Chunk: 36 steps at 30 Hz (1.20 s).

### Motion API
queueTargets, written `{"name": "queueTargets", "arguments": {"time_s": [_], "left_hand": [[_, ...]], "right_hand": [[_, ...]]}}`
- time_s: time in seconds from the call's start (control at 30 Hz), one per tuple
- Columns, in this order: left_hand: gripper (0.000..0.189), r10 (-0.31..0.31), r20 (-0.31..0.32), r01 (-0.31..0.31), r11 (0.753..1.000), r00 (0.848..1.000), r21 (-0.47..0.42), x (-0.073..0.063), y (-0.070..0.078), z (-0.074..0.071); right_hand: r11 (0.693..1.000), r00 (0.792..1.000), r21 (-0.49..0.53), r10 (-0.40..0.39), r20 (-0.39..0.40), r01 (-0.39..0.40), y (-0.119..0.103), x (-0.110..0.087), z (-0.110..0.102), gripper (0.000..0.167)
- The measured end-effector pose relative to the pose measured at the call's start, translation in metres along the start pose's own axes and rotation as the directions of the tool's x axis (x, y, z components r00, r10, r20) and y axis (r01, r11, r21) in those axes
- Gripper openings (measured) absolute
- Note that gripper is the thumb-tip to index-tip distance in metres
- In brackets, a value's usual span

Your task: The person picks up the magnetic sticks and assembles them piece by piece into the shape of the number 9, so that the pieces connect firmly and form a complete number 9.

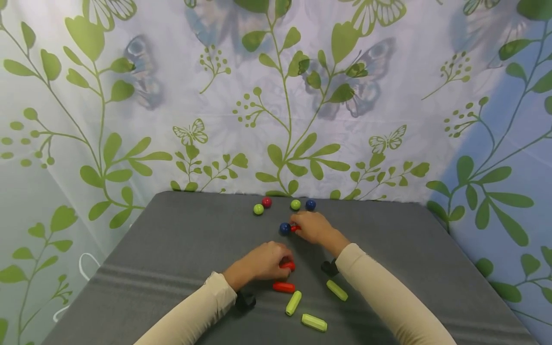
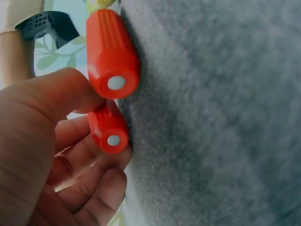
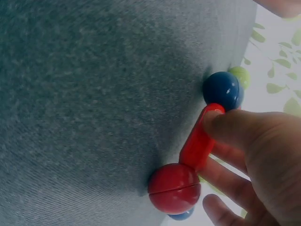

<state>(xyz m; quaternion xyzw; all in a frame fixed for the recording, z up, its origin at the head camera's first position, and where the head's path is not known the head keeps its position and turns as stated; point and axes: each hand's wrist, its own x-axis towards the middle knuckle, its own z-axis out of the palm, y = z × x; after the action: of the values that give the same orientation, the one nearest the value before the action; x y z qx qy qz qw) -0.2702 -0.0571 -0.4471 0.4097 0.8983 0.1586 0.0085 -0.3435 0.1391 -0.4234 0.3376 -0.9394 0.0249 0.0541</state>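
Note:
My right hand (image 1: 311, 226) pinches a red faceted rod (image 3: 200, 139) between thumb and fingers. At one end of that rod is a blue ball (image 3: 223, 90), at the other a red ball (image 3: 174, 189); in the head view the hand hides the red one. Nearer the front, my left hand (image 1: 268, 261) holds a second red rod (image 2: 109, 128), its thumb on one side and curled fingers on the other. Just in front of this hand another red rod (image 1: 283, 287) lies on the grey table, its white end dot facing the left wrist camera.
Three yellow-green rods, among them one on the right (image 1: 337, 290), lie on the grey tabletop (image 1: 194, 230) between the forearms. Along the back edge stand a red ball (image 1: 267, 202), two green balls (image 1: 258, 209) and a blue ball (image 1: 310, 204). A patterned curtain (image 1: 276, 96) hangs behind.

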Motion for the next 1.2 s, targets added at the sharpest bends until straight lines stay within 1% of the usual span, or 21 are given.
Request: {"name": "queueTargets", "arguments": {"time_s": [0.1, 0.17, 0.23, 0.3, 0.4, 0.47, 0.6, 0.67, 0.77, 0.83, 0.87, 0.93, 1.03, 1.13, 1.2], "left_hand": [[0.009, -0.039, -0.055, 0.038, 0.999, 0.998, -0.027, 0.002, -0.003, 0.0], [0.007, -0.087, -0.102, 0.081, 0.995, 0.991, -0.06, 0.003, -0.005, 0.0], [0.006, -0.154, -0.144, 0.136, 0.983, 0.978, -0.125, 0.004, -0.007, 0.0], [0.006, -0.228, -0.164, 0.194, 0.96, 0.96, -0.202, 0.006, -0.01, 0.0], [0.007, -0.337, -0.158, 0.278, 0.91, 0.928, -0.309, 0.01, -0.014, -0.001], [0.007, -0.389, -0.152, 0.318, 0.881, 0.909, -0.35, 0.013, -0.017, -0.002], [0.009, -0.467, -0.133, 0.377, 0.825, 0.874, -0.42, 0.017, -0.022, -0.004], [0.01, -0.508, -0.107, 0.41, 0.787, 0.855, -0.462, 0.019, -0.024, -0.005], [0.013, -0.565, -0.057, 0.455, 0.717, 0.823, -0.528, 0.023, -0.025, -0.005], [0.014, -0.591, -0.036, 0.473, 0.68, 0.806, -0.561, 0.025, -0.026, -0.005], [0.014, -0.6, -0.033, 0.478, 0.669, 0.799, -0.569, 0.027, -0.026, -0.005], [0.015, -0.613, -0.033, 0.484, 0.654, 0.789, -0.581, 0.029, -0.026, -0.004], [0.015, -0.629, -0.037, 0.494, 0.644, 0.776, -0.584, 0.032, -0.028, -0.002], [0.016, -0.64, -0.038, 0.499, 0.634, 0.767, -0.591, 0.033, -0.03, 0.0], [0.016, -0.641, -0.043, 0.497, 0.634, 0.766, -0.592, 0.034, -0.03, 0.002]], "right_hand": [[1.0, 1.0, -0.001, 0.0, -0.001, 0.0, 0.001, 0.001, 0.002, 0.019], [1.0, 1.0, 0.003, 0.004, 0.006, -0.004, 0.002, 0.001, 0.003, 0.017], [1.0, 1.0, 0.005, 0.006, 0.011, -0.006, 0.003, 0.002, 0.004, 0.016], [1.0, 1.0, 0.009, 0.014, 0.017, -0.014, 0.003, 0.002, 0.005, 0.016], [1.0, 0.999, 0.008, 0.026, 0.026, -0.026, 0.003, 0.002, 0.006, 0.016], [0.999, 0.999, 0.007, 0.035, 0.033, -0.035, 0.003, 0.003, 0.006, 0.016], [0.999, 0.998, 0.019, 0.041, 0.04, -0.042, 0.002, 0.004, 0.006, 0.016], [0.999, 0.998, 0.031, 0.042, 0.04, -0.044, 0.002, 0.005, 0.006, 0.015], [0.998, 0.998, 0.043, 0.047, 0.041, -0.049, 0.003, 0.005, 0.007, 0.015], [0.998, 0.998, 0.043, 0.053, 0.043, -0.054, 0.004, 0.006, 0.008, 0.015], [0.998, 0.997, 0.041, 0.055, 0.046, -0.057, 0.004, 0.006, 0.008, 0.015], [0.998, 0.997, 0.038, 0.057, 0.048, -0.059, 0.004, 0.006, 0.008, 0.015], [0.998, 0.997, 0.031, 0.055, 0.05, -0.057, 0.004, 0.006, 0.007, 0.014], [0.998, 0.998, 0.026, 0.051, 0.049, -0.052, 0.004, 0.006, 0.008, 0.014], [0.998, 0.997, 0.019, 0.051, 0.051, -0.052, 0.004, 0.006, 0.008, 0.014]]}}
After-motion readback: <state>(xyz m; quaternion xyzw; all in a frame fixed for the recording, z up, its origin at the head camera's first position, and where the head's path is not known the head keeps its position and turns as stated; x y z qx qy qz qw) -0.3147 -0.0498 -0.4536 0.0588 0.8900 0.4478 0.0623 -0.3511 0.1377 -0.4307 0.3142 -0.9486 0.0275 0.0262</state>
